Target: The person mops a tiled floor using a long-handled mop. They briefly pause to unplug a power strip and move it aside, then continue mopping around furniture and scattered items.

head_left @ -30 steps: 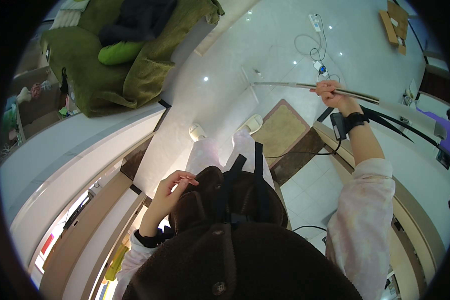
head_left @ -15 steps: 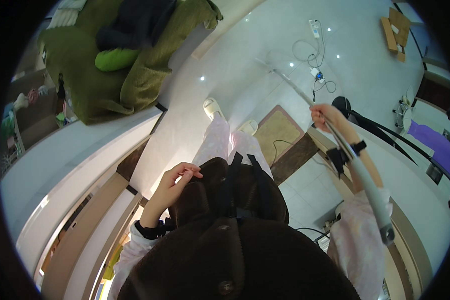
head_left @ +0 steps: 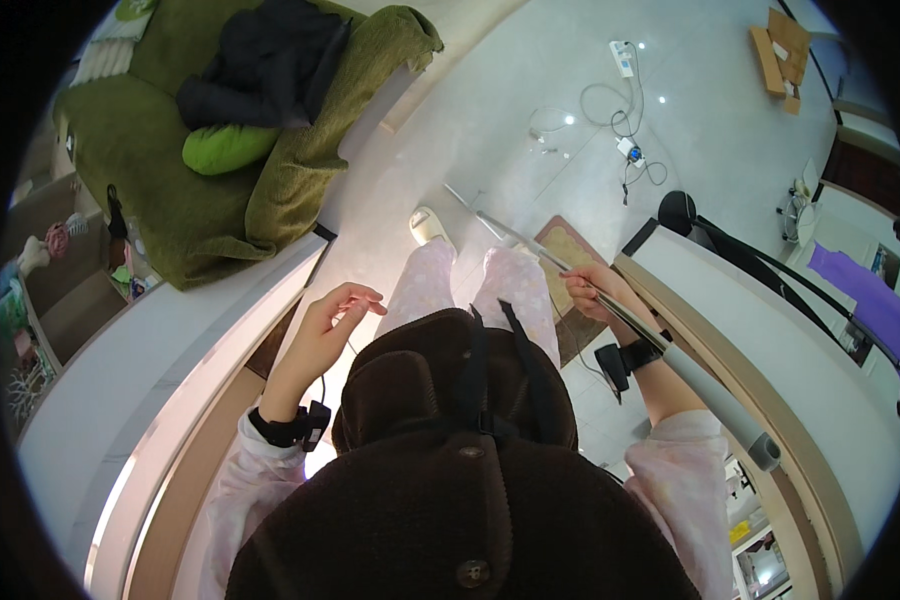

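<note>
nearer the legs (head_left: 517, 285) now: pole (head_left: 630, 318)

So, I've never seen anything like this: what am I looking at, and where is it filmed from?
There's no machine here: these are a person's bare hands. The view comes from a fisheye camera worn on the head, looking down, so straight edges bend. The right hand holds a long metal pole with a thicker grey end; the left hand is empty and loosely curled. The dark brown garment is the wearer's. On the floor lie a mat, a white power strip and a cardboard box; a green sofa stands at upper left.
</note>
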### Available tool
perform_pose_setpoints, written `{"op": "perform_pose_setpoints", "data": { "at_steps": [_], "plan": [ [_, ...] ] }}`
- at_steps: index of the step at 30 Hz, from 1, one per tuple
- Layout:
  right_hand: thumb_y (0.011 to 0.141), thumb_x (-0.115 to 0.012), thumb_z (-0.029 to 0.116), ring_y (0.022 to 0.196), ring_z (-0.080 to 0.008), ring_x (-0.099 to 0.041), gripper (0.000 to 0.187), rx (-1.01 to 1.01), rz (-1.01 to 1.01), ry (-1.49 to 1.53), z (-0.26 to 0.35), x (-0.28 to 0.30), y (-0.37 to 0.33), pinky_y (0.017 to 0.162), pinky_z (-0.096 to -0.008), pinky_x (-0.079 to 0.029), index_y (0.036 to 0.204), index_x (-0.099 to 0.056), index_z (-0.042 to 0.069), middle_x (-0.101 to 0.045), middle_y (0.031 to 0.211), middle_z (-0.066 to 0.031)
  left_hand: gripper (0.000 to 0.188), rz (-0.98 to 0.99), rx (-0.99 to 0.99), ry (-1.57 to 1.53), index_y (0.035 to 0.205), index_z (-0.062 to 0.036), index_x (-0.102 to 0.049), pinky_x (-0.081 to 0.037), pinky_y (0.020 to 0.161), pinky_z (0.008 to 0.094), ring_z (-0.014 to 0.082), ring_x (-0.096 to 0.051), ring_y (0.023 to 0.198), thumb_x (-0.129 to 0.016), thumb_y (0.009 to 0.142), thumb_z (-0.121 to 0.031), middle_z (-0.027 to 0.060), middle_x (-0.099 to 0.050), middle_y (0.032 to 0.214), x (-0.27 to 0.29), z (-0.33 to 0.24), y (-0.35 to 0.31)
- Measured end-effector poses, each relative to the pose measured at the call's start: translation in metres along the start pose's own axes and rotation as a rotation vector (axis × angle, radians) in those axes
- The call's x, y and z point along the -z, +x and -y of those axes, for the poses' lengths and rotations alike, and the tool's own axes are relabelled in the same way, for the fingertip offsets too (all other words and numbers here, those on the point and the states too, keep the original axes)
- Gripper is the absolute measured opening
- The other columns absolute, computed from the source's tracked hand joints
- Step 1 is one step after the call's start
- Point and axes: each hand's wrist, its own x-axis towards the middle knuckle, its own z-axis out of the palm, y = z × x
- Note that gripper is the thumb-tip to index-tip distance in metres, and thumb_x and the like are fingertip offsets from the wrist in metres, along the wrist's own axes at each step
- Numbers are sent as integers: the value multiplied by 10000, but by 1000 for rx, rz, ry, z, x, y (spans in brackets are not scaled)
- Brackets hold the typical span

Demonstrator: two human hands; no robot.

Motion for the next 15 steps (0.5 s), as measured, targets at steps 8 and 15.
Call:
{"op": "perform_pose_setpoints", "data": {
  "at_steps": [8, 15],
  "plan": [
    [949, -451, 51, 399, -27, -333, 126, 57, 19, 275, 109, 73, -46, 318, -182, -208, 833, -425, 11, -372, 603, 28, 227, -113, 88, -61, 1071, -20, -601, -436, 897, 278, 129, -613, 950, -485, 998, -201, 65, -683, 952, -61, 3, -1],
    [982, -405, 91, 388, -32, -336, 164, 96, -95, 106, 188, 95, -107, 329, -190, -237, 991, -461, -63, -414, 621, 15, 206, -260, 105, -190, 1064, -5, -597, -461, 871, 267, 136, -633, 929, -482, 1002, -165, 63, -685, 946, -192, -3, -10]
  ]
}}
